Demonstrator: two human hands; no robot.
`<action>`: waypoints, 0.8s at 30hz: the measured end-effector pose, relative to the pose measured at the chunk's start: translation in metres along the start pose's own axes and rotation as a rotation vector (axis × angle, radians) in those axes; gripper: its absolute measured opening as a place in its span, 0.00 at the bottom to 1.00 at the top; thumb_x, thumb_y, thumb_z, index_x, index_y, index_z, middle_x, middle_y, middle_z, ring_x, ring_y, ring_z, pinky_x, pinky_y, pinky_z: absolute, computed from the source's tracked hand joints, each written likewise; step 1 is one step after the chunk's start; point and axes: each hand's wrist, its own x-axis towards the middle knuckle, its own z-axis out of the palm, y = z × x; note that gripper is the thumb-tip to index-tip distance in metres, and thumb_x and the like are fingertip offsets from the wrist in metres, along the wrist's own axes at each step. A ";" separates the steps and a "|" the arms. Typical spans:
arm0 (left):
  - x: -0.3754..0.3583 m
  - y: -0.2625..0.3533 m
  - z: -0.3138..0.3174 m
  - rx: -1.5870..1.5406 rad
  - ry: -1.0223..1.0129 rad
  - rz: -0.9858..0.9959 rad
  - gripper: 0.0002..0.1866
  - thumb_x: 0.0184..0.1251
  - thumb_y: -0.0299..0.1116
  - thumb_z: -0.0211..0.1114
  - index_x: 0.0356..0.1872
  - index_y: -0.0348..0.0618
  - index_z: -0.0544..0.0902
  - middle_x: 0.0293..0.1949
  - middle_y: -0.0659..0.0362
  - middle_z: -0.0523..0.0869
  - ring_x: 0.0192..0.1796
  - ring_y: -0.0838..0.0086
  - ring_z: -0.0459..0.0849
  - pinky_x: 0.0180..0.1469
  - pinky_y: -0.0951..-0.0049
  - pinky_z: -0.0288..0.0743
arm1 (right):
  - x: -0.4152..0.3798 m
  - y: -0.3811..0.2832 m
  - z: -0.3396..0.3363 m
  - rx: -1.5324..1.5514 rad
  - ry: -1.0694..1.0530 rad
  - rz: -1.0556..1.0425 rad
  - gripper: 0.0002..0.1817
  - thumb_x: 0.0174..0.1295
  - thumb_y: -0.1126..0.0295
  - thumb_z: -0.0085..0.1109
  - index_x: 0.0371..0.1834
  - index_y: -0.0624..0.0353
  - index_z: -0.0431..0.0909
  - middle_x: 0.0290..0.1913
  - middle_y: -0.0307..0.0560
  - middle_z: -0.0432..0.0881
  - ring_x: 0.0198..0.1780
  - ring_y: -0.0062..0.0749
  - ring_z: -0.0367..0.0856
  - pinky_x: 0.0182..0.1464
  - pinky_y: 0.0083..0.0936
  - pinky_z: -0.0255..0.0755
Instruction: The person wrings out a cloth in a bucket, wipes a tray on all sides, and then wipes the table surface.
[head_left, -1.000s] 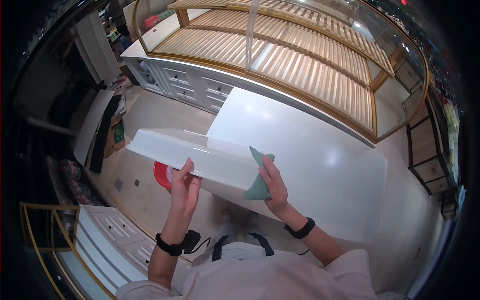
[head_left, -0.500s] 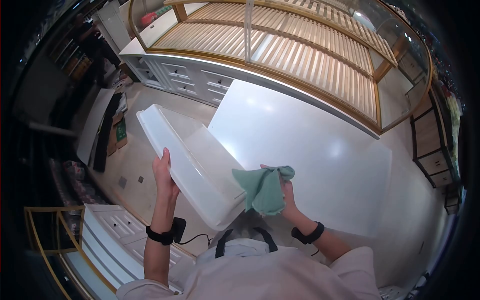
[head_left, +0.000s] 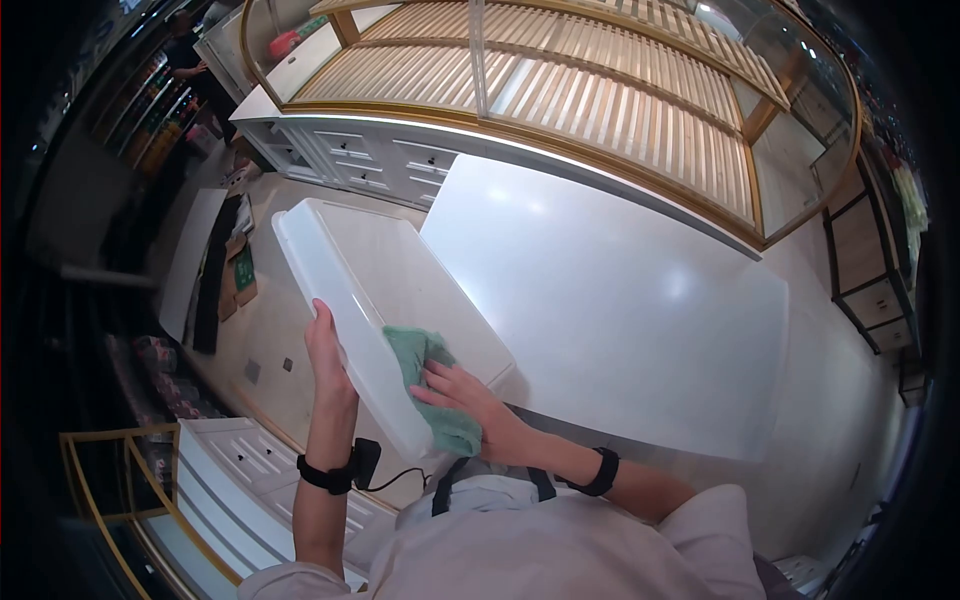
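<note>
A translucent white plastic bin (head_left: 345, 290) is tilted on its side in front of me. My left hand (head_left: 328, 350) grips its outer left side, with the thumb up along the wall. The green cloth (head_left: 408, 350) lies against the bin's near wall. My right hand (head_left: 468, 402) presses on the cloth with its fingers spread, and part of the cloth hangs below the palm. To the right of the bin is a white tabletop (head_left: 610, 300).
Beyond the table stands a glass display case with wooden slats (head_left: 610, 100) over white drawers (head_left: 350, 160). Flattened cardboard (head_left: 232, 280) lies on the floor at left. A person (head_left: 190, 60) is at the far upper left. A gold-framed stand (head_left: 120, 475) is at lower left.
My right hand has moved left with the cloth, from beside the bin onto its wall, and its fingers have spread out. The bin has tilted slightly, and my left hand still holds it.
</note>
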 end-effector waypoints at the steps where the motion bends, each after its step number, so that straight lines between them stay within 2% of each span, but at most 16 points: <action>1: 0.000 0.001 0.000 -0.021 0.011 0.000 0.25 0.72 0.53 0.42 0.51 0.40 0.70 0.39 0.56 0.79 0.41 0.70 0.81 0.44 0.67 0.77 | -0.001 0.003 0.002 0.000 0.005 0.000 0.38 0.49 0.79 0.58 0.67 0.52 0.60 0.66 0.49 0.61 0.70 0.49 0.52 0.71 0.43 0.41; 4: -0.008 0.007 0.008 -0.091 0.028 -0.006 0.25 0.71 0.53 0.44 0.52 0.40 0.70 0.39 0.56 0.79 0.41 0.70 0.80 0.44 0.67 0.77 | -0.006 0.022 -0.006 0.080 0.060 0.119 0.38 0.48 0.79 0.58 0.67 0.53 0.60 0.66 0.50 0.61 0.70 0.47 0.52 0.70 0.42 0.44; 5: -0.013 0.015 0.017 -0.115 0.018 -0.002 0.25 0.71 0.53 0.44 0.53 0.40 0.70 0.40 0.56 0.79 0.41 0.71 0.80 0.44 0.67 0.77 | -0.005 0.030 -0.014 0.107 0.087 0.105 0.35 0.50 0.79 0.56 0.66 0.55 0.60 0.66 0.50 0.61 0.70 0.43 0.54 0.70 0.39 0.47; 8: -0.016 0.026 0.031 -0.169 0.009 0.005 0.26 0.70 0.53 0.45 0.55 0.40 0.69 0.41 0.55 0.78 0.42 0.70 0.80 0.45 0.68 0.77 | -0.018 0.076 -0.020 0.183 0.183 0.253 0.29 0.58 0.74 0.52 0.66 0.57 0.60 0.64 0.49 0.65 0.68 0.37 0.58 0.68 0.32 0.50; 12: -0.020 0.030 0.037 -0.151 0.021 0.013 0.24 0.73 0.49 0.41 0.52 0.37 0.70 0.40 0.56 0.79 0.42 0.73 0.80 0.44 0.71 0.76 | -0.041 0.136 -0.025 0.274 0.186 0.649 0.24 0.67 0.63 0.44 0.65 0.59 0.60 0.60 0.49 0.69 0.64 0.33 0.63 0.65 0.26 0.54; 14: -0.019 0.026 0.034 -0.135 0.046 0.008 0.24 0.73 0.49 0.41 0.52 0.37 0.70 0.40 0.56 0.79 0.41 0.73 0.80 0.44 0.72 0.76 | -0.044 0.148 -0.029 0.259 0.215 0.797 0.26 0.69 0.57 0.40 0.66 0.59 0.60 0.59 0.49 0.71 0.62 0.32 0.66 0.63 0.24 0.55; 15: -0.017 0.024 0.034 -0.126 0.051 0.006 0.24 0.73 0.50 0.41 0.51 0.37 0.70 0.40 0.57 0.78 0.41 0.73 0.80 0.43 0.72 0.77 | -0.033 0.128 -0.038 0.356 0.329 0.950 0.27 0.70 0.53 0.37 0.66 0.59 0.59 0.58 0.46 0.71 0.60 0.31 0.67 0.62 0.24 0.56; 18: -0.016 0.023 0.028 -0.145 0.056 -0.054 0.24 0.73 0.50 0.41 0.51 0.38 0.70 0.38 0.57 0.79 0.40 0.74 0.80 0.42 0.72 0.77 | -0.036 0.136 -0.054 0.818 0.673 0.738 0.28 0.71 0.51 0.32 0.67 0.57 0.59 0.59 0.44 0.70 0.59 0.26 0.66 0.62 0.22 0.57; 19: -0.015 0.020 0.024 -0.139 0.036 -0.054 0.24 0.73 0.50 0.41 0.51 0.38 0.70 0.38 0.57 0.79 0.39 0.74 0.80 0.41 0.72 0.77 | -0.029 0.120 -0.064 0.751 0.661 0.710 0.26 0.72 0.53 0.31 0.67 0.54 0.60 0.61 0.42 0.67 0.60 0.23 0.65 0.62 0.21 0.56; 22: -0.012 0.013 0.018 -0.092 -0.019 -0.056 0.24 0.73 0.50 0.40 0.50 0.38 0.70 0.37 0.57 0.79 0.38 0.73 0.81 0.40 0.73 0.77 | -0.008 0.076 -0.073 0.593 0.377 0.661 0.22 0.71 0.60 0.38 0.67 0.52 0.61 0.63 0.38 0.64 0.60 0.21 0.63 0.63 0.21 0.56; 24: -0.011 0.008 0.023 -0.034 -0.054 -0.048 0.23 0.73 0.49 0.40 0.49 0.38 0.71 0.37 0.57 0.80 0.37 0.73 0.81 0.40 0.73 0.78 | 0.019 0.025 -0.060 0.559 0.223 0.305 0.26 0.64 0.69 0.48 0.67 0.51 0.61 0.65 0.40 0.62 0.64 0.30 0.61 0.66 0.27 0.53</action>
